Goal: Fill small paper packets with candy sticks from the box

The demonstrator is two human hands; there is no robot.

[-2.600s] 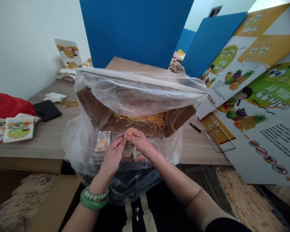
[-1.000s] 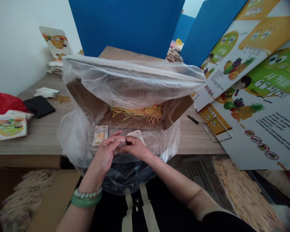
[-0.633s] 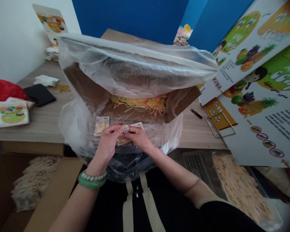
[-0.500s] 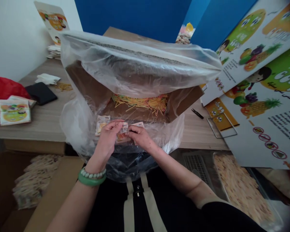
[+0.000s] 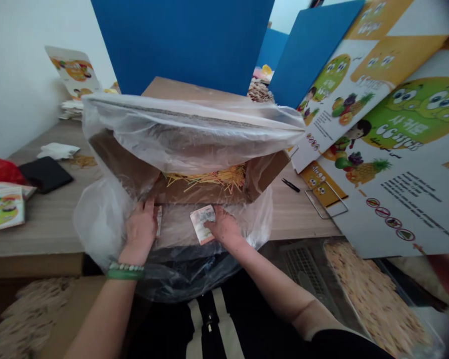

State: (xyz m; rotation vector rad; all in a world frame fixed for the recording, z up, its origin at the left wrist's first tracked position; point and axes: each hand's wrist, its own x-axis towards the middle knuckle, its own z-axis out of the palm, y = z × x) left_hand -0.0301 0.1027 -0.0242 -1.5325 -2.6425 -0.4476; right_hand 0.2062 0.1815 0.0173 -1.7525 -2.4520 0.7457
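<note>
head view: left hand (image 5: 141, 230) flat on a sachet (image 5: 158, 219), right hand (image 5: 224, 228) fingers pressing another sachet (image 5: 202, 224); print unreadable.

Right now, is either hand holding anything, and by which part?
Neither visibly grips. The right hand rests its fingertips on the near edge of a small packet; the left hand lies flat over another packet, mostly hiding it.

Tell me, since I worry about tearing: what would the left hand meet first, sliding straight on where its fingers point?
Probably the plastic-lined near wall of the cardboard box, just past the left hand; depth is unclear.
</note>
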